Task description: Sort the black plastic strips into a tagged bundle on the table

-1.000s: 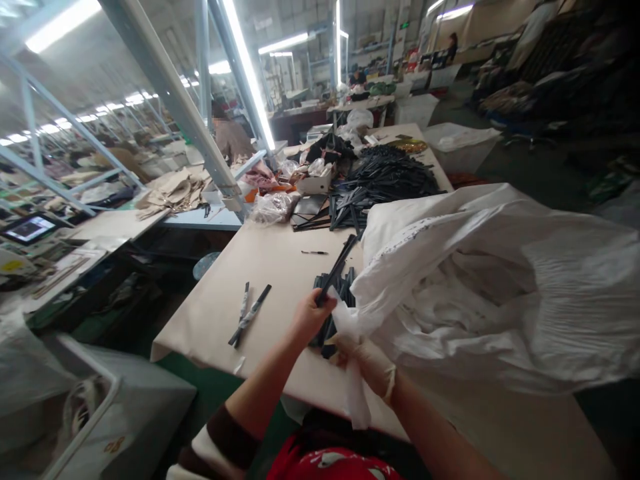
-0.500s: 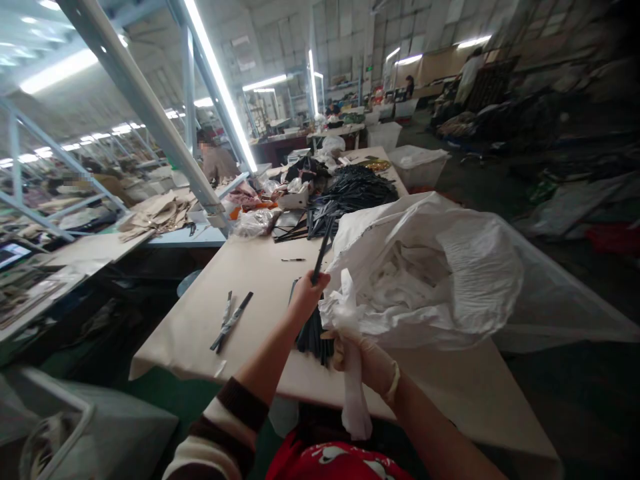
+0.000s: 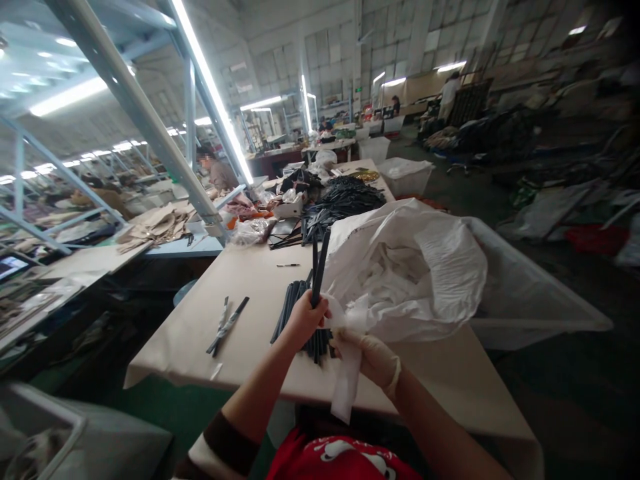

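My left hand (image 3: pixel 307 315) is closed round the lower ends of a few dark strips (image 3: pixel 320 270), which point up and away from me. Close by on the right, my gloved right hand (image 3: pixel 363 353) pinches a white strip of thin material (image 3: pixel 346 387); one end hangs below the fingers and the other reaches up toward my left hand. Below both hands a bundle of dark strips (image 3: pixel 287 310) lies on the table, partly hidden by them. Further left, two dark strips wrapped with white (image 3: pixel 230 327) lie crossed.
A large white sack (image 3: pixel 405 267) full of white material stands open on the right of the table (image 3: pixel 175 340). Behind it lies a heap of dark strips (image 3: pixel 345 203). A pen (image 3: pixel 288 265) rests mid-table. A grey bin (image 3: pixel 115 427) is at lower left.
My hands have come closer together. The dark strips in my left hand now stand more upright and apart at the tips. The white strip has moved toward them.
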A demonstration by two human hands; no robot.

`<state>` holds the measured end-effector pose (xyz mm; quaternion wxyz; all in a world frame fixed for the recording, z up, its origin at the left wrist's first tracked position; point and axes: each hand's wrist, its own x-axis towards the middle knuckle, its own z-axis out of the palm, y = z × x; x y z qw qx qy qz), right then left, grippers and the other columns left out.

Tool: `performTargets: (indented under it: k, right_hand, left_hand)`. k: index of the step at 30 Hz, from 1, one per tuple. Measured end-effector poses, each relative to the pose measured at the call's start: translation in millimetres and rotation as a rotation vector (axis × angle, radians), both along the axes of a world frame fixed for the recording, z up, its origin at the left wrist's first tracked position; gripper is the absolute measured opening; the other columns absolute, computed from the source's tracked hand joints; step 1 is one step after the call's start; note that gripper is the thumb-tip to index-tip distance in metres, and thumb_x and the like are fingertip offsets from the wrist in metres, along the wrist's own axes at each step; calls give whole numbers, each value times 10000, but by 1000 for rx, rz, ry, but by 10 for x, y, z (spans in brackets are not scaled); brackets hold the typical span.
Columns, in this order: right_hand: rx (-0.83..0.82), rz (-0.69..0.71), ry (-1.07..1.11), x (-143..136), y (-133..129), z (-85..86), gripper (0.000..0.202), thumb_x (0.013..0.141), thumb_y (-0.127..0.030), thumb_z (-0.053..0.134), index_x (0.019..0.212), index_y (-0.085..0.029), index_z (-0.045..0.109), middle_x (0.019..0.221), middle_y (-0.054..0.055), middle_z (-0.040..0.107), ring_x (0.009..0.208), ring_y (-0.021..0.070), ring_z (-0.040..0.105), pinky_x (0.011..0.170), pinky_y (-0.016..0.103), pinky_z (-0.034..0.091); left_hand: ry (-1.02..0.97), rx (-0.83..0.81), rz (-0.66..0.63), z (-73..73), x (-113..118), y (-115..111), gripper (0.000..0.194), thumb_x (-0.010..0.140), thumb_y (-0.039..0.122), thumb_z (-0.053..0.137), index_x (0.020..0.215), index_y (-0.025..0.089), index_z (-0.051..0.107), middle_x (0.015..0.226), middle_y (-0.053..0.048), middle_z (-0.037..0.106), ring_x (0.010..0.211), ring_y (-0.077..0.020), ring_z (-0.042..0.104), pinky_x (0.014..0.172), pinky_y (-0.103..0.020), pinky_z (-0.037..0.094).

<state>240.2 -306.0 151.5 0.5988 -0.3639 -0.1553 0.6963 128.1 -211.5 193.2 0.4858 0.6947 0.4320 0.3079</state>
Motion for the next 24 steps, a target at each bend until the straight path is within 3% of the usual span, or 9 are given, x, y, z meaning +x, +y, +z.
performTargets:
  k: [4,8,10,12,15,18,21,24]
  right_hand:
    - [30,68,-44,-11,-99,25,283,527,-278,776,758,-149,676,661,11,617,565,97,495,527,216,387]
    - [118,316,-217,-123,-228,44,262,563,-283,743,764,-124,691,639,20,605,553,94,467,493,219,323]
    - [133,375,-229,-180,-264,46,250,559,-275,745,740,-116,681,609,12,581,512,78,437,456,215,274]
    - [98,303,-214,-194,-258,46,252,549,-293,756,698,-115,661,576,-2,555,482,60,409,434,206,245]
    - [20,62,-146,-94,-168,41,297,516,-345,781,646,-132,621,504,-36,500,443,42,366,407,187,244]
    - [-19,-117,1,112,-39,31,332,505,-381,790,619,-143,588,475,-59,467,406,27,337,371,165,259]
    - [-19,-179,130,284,65,34,333,571,-412,753,675,-133,603,511,-53,493,397,18,365,345,141,285]
    - [-11,-219,200,309,133,70,300,600,-390,742,689,-143,596,517,-55,508,388,19,388,335,134,309]
  left_hand:
    - [87,93,-45,47,-10,32,164,756,337,466,743,177,433,539,49,523,379,-50,397,381,-168,312]
    - [140,170,-22,10,76,122,145,762,321,460,745,177,456,545,51,532,392,-48,412,395,-162,310]
    - [151,158,-15,0,120,170,128,754,304,465,735,178,451,527,58,519,382,-46,401,389,-160,302]
    - [126,103,-23,16,122,186,145,753,320,470,752,178,444,528,62,512,364,-42,379,371,-159,288]
    - [57,-5,-55,79,-3,80,256,781,417,436,848,170,448,575,52,531,344,-34,344,346,-162,263]
    - [67,-120,-99,125,-246,-200,356,784,479,412,936,162,466,610,40,541,351,-35,358,344,-163,247]
    - [117,-194,-101,109,-479,-554,389,747,496,449,851,130,531,599,21,519,427,-63,442,390,-174,306]
    - [140,-206,-90,64,-600,-856,437,766,509,403,834,107,561,519,42,443,418,-70,406,419,-190,311]
